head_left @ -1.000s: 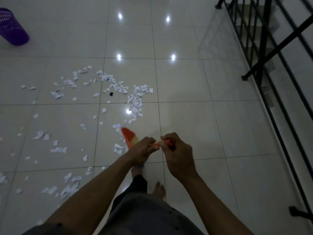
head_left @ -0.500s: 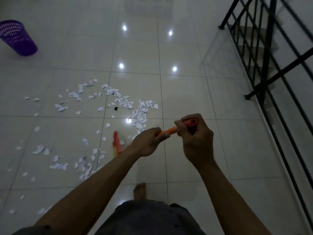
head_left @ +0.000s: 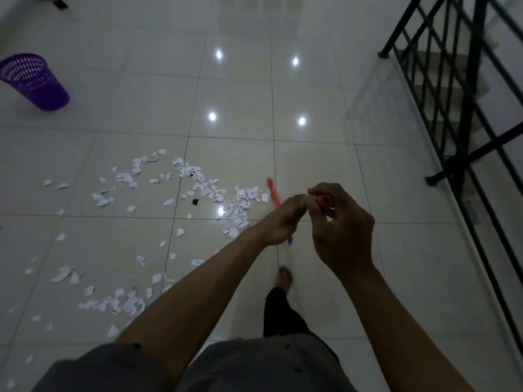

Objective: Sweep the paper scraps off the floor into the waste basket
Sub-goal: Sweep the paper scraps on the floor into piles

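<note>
Left hand [head_left: 283,219] and right hand [head_left: 339,230] both curled tight round the orange broom handle [head_left: 324,200] — right on top. Broom head [head_left: 272,190] blurred, prob. just right of the paper scraps [head_left: 240,207] mid floor [head_left: 317,165]; waste basket [head_left: 34,80] at far-left edge. I'd plant bristles behind the pile — short low strokes leftward.

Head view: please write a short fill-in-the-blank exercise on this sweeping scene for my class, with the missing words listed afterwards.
1. The basket at the far left is ____ in colour.
2. The scraps scattered on the floor are made of ____.
3. The left hand and the right hand both grip an ____ handle.
4. The black railing stands on the ____ side of the view.
Missing words: purple; paper; orange; right.
</note>
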